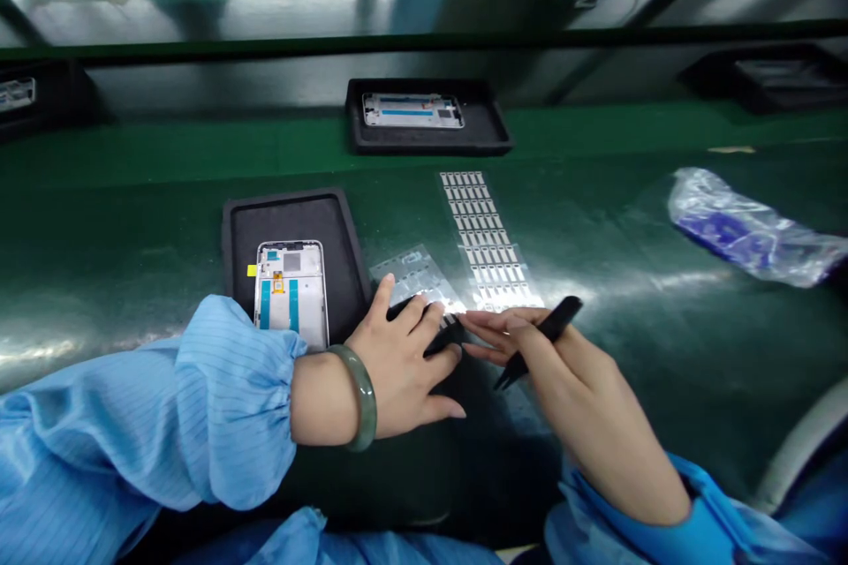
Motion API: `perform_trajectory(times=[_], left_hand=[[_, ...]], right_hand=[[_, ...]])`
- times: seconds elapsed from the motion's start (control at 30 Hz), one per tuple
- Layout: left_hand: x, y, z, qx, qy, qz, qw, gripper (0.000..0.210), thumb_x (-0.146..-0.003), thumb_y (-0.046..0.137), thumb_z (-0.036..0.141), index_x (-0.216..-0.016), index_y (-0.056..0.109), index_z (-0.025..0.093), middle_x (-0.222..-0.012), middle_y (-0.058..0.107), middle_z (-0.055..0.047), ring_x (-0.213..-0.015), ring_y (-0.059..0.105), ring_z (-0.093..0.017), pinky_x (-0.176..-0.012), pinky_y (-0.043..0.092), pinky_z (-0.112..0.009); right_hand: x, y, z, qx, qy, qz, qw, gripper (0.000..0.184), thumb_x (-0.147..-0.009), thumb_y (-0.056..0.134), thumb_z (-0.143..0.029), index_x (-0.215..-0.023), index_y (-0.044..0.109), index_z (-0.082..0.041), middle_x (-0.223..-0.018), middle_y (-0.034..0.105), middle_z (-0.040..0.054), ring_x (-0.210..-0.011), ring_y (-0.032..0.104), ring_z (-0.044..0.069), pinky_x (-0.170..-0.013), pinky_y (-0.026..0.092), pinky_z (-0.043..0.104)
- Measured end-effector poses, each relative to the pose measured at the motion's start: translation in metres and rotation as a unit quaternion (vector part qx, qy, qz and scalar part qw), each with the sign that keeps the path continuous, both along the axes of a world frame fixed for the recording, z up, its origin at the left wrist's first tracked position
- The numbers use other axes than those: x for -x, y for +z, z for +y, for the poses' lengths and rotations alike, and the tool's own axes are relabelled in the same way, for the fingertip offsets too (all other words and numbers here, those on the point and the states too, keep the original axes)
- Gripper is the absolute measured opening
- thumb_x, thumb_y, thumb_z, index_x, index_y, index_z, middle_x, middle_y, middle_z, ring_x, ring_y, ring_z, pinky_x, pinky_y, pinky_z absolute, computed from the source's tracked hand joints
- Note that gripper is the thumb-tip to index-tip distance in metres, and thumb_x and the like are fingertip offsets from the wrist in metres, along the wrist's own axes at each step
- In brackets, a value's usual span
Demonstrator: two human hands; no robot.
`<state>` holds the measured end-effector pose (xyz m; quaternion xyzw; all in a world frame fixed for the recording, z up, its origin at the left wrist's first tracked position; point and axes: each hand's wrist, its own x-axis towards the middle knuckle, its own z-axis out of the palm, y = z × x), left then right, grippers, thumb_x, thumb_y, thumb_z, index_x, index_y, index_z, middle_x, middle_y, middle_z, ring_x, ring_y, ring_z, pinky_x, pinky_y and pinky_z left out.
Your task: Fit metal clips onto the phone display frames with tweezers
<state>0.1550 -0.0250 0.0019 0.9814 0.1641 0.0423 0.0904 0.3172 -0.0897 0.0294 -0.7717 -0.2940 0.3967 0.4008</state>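
My left hand (401, 366), with a green bangle at the wrist, lies spread and flat on a clear sheet (419, 269) and a black piece (445, 337) under its fingers. Most of that black piece is hidden. In my right hand (576, 371) black tweezers (555, 322) are held across the palm, tips pointing down to the left. Its fingertips reach the sheet's edge near my left fingers. Just beyond lies a clear sheet of small silvery stickers (475, 216). Left of my left hand, a phone frame (308, 287) with blue strips and a yellow tab rests in a black tray (345, 269).
Farther back, another black tray (487, 128) holds a phone frame (412, 111). More dark trays stand at far left (63, 97) and far right (735, 84). A crumpled clear bag with something blue-purple (748, 229) lies at right. A raised ledge (278, 9) runs along the back.
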Motion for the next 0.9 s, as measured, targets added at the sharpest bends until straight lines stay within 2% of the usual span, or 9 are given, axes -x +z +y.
perform_trajectory(times=[0.07,0.13,0.23,0.37,0.53,0.63,0.8,0.9], left_hand=[[0.000,0.000,0.000,-0.001,-0.002,-0.001,1.000,0.054,-0.093,0.045,0.061,-0.127,0.060,0.023,-0.144,0.047,-0.018,-0.134,0.042,-0.036,-0.109,0.020,-0.070],[0.000,0.000,0.000,-0.002,0.000,-0.003,1.000,0.054,-0.093,0.044,0.061,-0.128,0.060,0.023,-0.144,0.047,-0.018,-0.134,0.042,-0.035,-0.109,0.020,-0.070],[0.001,0.000,0.001,-0.002,0.003,-0.004,1.000,0.055,-0.093,0.043,0.062,-0.130,0.058,0.024,-0.144,0.047,-0.018,-0.134,0.042,-0.035,-0.109,0.020,-0.070],[0.001,0.001,0.001,-0.002,0.002,0.001,1.000,0.055,-0.094,0.043,0.061,-0.130,0.058,0.024,-0.144,0.047,-0.018,-0.134,0.041,-0.035,-0.109,0.019,-0.070],[0.000,0.001,0.001,-0.003,0.003,0.009,1.000,0.056,-0.093,0.042,0.063,-0.130,0.058,0.025,-0.144,0.047,-0.017,-0.134,0.042,-0.034,-0.109,0.017,-0.071],[0.000,0.000,0.001,0.001,0.005,0.007,1.000,0.056,-0.093,0.043,0.064,-0.130,0.058,0.026,-0.145,0.046,-0.017,-0.134,0.041,-0.034,-0.110,0.015,-0.070],[0.001,-0.001,0.001,0.004,0.006,0.004,1.000,0.057,-0.093,0.042,0.063,-0.132,0.057,0.024,-0.144,0.047,-0.018,-0.133,0.042,-0.034,-0.110,0.015,-0.070],[0.001,-0.001,0.001,0.002,0.007,0.002,1.000,0.057,-0.093,0.042,0.063,-0.132,0.057,0.024,-0.144,0.047,-0.018,-0.133,0.043,-0.034,-0.109,0.015,-0.070]], right_hand=[[0.000,0.002,0.000,-0.024,-0.026,0.074,0.997,0.025,-0.080,0.062,-0.045,-0.086,0.063,-0.021,-0.096,0.074,0.0078,-0.094,0.073,0.026,-0.081,0.062,0.036],[-0.001,0.002,-0.002,-0.048,-0.045,0.089,0.994,0.024,-0.080,0.063,-0.045,-0.085,0.062,-0.021,-0.095,0.074,0.0074,-0.095,0.072,0.026,-0.081,0.062,0.037],[-0.004,0.001,-0.004,-0.043,-0.030,0.016,0.998,0.024,-0.084,0.060,-0.044,-0.090,0.063,-0.021,-0.099,0.073,0.0067,-0.095,0.072,0.025,-0.084,0.061,0.037],[-0.003,0.003,-0.003,0.028,0.019,-0.077,0.996,0.028,-0.086,0.053,-0.046,-0.094,0.064,-0.021,-0.104,0.072,0.0074,-0.094,0.072,0.025,-0.088,0.059,0.038],[0.005,0.013,0.005,0.075,0.063,-0.102,0.990,0.032,-0.084,0.050,-0.047,-0.094,0.066,-0.021,-0.109,0.071,0.0101,-0.098,0.071,0.027,-0.090,0.057,0.039],[0.006,0.015,0.008,0.066,0.040,-0.062,0.995,0.028,-0.081,0.055,-0.044,-0.091,0.066,-0.020,-0.109,0.071,0.0103,-0.101,0.070,0.027,-0.088,0.058,0.035],[0.000,0.014,0.008,-0.017,-0.058,0.108,0.992,0.018,-0.075,0.065,-0.038,-0.077,0.062,-0.020,-0.095,0.075,0.0091,-0.094,0.072,0.028,-0.082,0.061,0.037],[-0.001,0.011,0.004,-0.038,-0.083,0.099,0.991,0.017,-0.076,0.067,-0.036,-0.077,0.061,-0.020,-0.094,0.075,0.0085,-0.093,0.073,0.028,-0.080,0.062,0.036]])
